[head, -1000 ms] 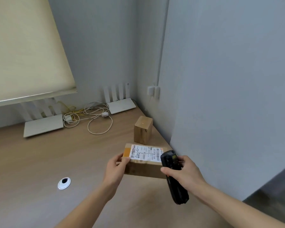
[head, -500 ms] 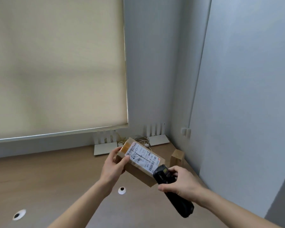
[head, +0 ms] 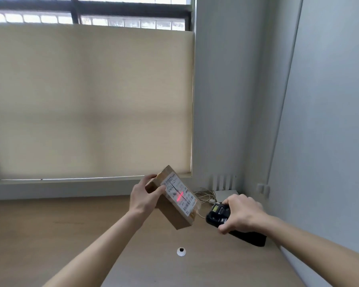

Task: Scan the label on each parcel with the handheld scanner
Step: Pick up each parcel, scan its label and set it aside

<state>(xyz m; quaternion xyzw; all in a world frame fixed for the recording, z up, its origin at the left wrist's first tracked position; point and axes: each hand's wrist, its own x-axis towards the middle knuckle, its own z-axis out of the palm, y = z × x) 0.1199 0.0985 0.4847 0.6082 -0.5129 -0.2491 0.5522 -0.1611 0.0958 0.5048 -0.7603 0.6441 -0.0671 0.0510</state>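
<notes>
Beige blind [head: 91, 100] behind the wooden desk [head: 50, 224]; my left hand [head: 142, 196] grips the brown cardboard parcel [head: 174, 212] aloft, tilted right. My right hand [head: 241, 212] clasps the black handheld scanner [head: 218, 215], red beam crossing the white label [head: 179, 195]. Scanning now; next, probably another parcel.

Parcel [head: 172, 201] held up over the tabletop [head: 50, 235], left of the scanner [head: 218, 215]. Router [head: 226, 190] and cables [head: 204, 195] sit behind them, grommet [head: 181, 251] in front.
</notes>
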